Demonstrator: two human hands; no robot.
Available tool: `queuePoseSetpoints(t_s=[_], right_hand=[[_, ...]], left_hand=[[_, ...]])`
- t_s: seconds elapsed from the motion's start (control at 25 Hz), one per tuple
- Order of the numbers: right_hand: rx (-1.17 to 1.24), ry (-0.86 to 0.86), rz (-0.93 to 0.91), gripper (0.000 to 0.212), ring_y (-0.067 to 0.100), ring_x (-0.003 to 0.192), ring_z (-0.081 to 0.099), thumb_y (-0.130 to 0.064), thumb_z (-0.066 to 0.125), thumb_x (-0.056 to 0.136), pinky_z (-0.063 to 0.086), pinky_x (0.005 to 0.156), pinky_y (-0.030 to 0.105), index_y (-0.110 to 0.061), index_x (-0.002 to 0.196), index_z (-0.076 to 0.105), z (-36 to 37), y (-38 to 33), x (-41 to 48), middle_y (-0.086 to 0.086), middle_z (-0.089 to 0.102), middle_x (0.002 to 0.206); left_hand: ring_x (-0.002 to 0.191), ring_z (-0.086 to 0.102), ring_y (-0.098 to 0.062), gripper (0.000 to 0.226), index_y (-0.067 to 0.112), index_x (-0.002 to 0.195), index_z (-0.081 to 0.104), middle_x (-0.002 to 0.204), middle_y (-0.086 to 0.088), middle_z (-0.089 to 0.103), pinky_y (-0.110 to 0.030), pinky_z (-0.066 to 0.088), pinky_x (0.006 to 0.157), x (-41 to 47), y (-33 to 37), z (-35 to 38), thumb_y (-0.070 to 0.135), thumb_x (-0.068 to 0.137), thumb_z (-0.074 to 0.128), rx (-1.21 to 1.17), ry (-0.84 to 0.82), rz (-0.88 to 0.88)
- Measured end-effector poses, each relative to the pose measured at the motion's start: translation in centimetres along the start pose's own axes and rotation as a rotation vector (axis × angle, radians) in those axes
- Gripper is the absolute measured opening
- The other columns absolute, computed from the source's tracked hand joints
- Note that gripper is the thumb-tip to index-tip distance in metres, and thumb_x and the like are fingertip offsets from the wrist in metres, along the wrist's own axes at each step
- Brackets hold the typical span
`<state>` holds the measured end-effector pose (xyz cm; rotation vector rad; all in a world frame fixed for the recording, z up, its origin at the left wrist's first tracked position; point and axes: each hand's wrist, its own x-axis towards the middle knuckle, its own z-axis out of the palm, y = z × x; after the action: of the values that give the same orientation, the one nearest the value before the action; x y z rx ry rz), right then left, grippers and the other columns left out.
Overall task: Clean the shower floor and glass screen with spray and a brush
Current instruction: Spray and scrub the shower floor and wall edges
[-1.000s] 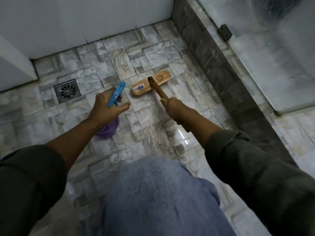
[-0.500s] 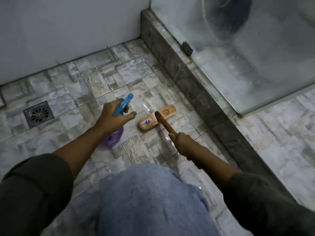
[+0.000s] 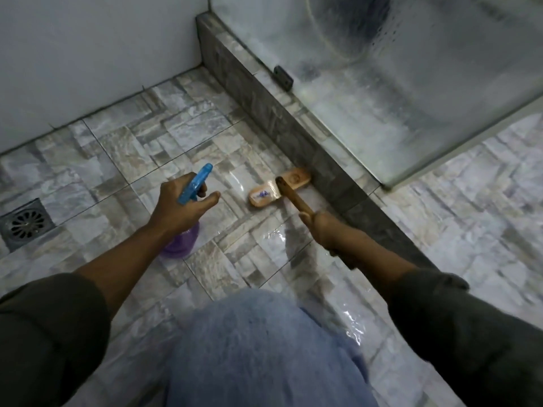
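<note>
A: "Two grips were clamped: left hand (image 3: 179,211) round the spray (image 3: 195,183), right hand (image 3: 326,230) round the brush (image 3: 298,179)."
B: "What changed?"
A: "The brush had slid across the floor (image 3: 182,133) to the kerb (image 3: 264,104); edge-scrubbing, I judged."

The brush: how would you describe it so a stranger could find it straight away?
Find the dark stone curb under the glass screen. On the wet floor at its foot lies the brush, its handle gripped by the right hand. It is the only pale wooden thing, with a small blue label.
</note>
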<state>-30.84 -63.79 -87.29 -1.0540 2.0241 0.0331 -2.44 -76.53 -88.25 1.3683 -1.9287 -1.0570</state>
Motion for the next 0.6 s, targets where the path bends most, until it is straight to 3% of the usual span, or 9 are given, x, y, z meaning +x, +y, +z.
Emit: queuePoseSetpoints(t_s=[0.12,0.2,0.32,0.4,0.48,0.6], right_hand=[[0.019,0.013,-0.03,0.045,0.019,0.067,0.053,-0.051,0.032,0.106,0.045,0.057,0.032,-0.011,0.104,0.052,0.4,-1.1,0.6,0.008,0.055,0.085],[-0.017,-0.026,-0.005,0.045,0.022,0.078,0.061,-0.051,0.034,0.106,0.053,0.07,0.035,-0.013,0.104,0.057,2.0,2.3,-2.7,0.01,0.062,0.094],[-0.074,-0.096,0.088,0.047,0.018,0.077,0.062,-0.051,0.035,0.105,0.051,0.069,0.031,-0.012,0.112,0.059,2.4,7.3,-6.4,0.005,0.064,0.091],[-0.076,-0.08,0.076,0.05,0.022,0.077,0.062,-0.052,0.035,0.105,0.052,0.071,0.036,-0.01,0.113,0.06,1.3,6.7,-4.5,0.008,0.065,0.092],[0.03,-0.058,0.058,0.048,0.025,0.066,0.057,-0.053,0.035,0.105,0.052,0.063,0.04,-0.01,0.109,0.057,0.3,3.3,-1.4,0.012,0.062,0.086],[0.104,0.003,0.006,0.045,0.021,0.058,0.05,-0.055,0.035,0.105,0.043,0.049,0.03,-0.013,0.1,0.053,-0.6,-5.0,3.0,0.013,0.057,0.084]], left_hand=[[0.065,0.062,-0.02,0.027,0.006,0.082,0.064,0.076,-0.01,0.067,-0.019,0.049,0.06,0.0,-0.3,-0.2,0.024,0.08,0.084,-0.003,0.009,-0.008],[0.068,0.063,-0.025,0.027,0.005,0.081,0.064,0.076,-0.012,0.066,-0.026,0.05,0.063,-0.1,-0.5,-0.5,0.024,0.081,0.083,0.004,0.018,0.008],[0.069,0.063,-0.027,0.027,0.005,0.08,0.064,0.076,-0.013,0.066,-0.028,0.05,0.064,-0.2,-1.2,-1.1,0.023,0.08,0.083,-0.004,0.052,-0.006],[0.067,0.062,-0.02,0.028,0.006,0.079,0.063,0.074,-0.011,0.065,-0.023,0.049,0.062,-0.1,-1.4,-1.2,0.024,0.08,0.083,0.008,0.062,-0.027],[0.064,0.061,-0.007,0.026,0.008,0.079,0.062,0.073,-0.005,0.064,-0.012,0.046,0.059,-0.1,-1.3,-1.5,0.024,0.081,0.083,0.018,0.047,-0.048],[0.06,0.058,0.0,0.025,0.009,0.08,0.063,0.073,-0.002,0.064,-0.01,0.046,0.058,0.0,-1.3,-3.3,0.024,0.081,0.082,0.04,0.041,-0.054]])
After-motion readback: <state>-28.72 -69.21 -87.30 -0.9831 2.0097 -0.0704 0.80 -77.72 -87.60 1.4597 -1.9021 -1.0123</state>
